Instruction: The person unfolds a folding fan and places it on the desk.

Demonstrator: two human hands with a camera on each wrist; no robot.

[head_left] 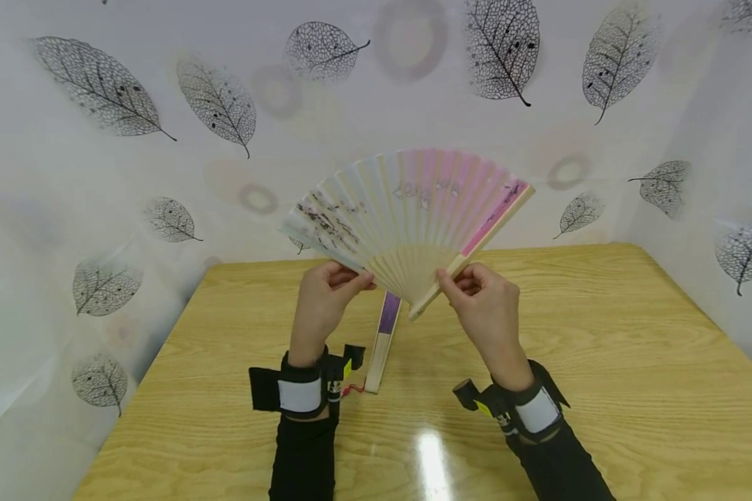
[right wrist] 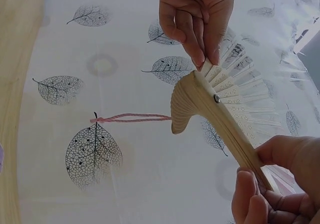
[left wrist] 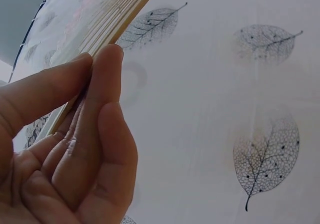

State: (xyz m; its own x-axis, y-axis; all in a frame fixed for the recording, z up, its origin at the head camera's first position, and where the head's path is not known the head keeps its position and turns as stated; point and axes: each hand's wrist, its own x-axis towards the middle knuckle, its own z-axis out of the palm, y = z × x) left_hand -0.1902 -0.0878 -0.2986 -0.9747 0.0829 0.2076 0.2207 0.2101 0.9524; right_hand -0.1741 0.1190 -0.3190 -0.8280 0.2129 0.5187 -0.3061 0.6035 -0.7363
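A folding fan (head_left: 407, 209) is spread wide above the table, its leaf pale green with dark blossom branches on the left and pink on the right. My left hand (head_left: 329, 296) pinches its left outer rib between thumb and fingers. On the other side my right hand (head_left: 485, 303) grips the right outer guard stick. In the right wrist view the wooden guard (right wrist: 225, 124) with its metal rivet shows close up, and a pink cord (right wrist: 135, 118) hangs from the pivot end. The left wrist view shows the left thumb and fingertips (left wrist: 107, 58) closed on the slats.
A second fan, folded, with a purple band (head_left: 388, 314) and a red cord (head_left: 353, 388), lies on the wooden table (head_left: 601, 334) behind and below the spread fan. White cloth (head_left: 363, 111) printed with leaves hangs behind the table and along its sides.
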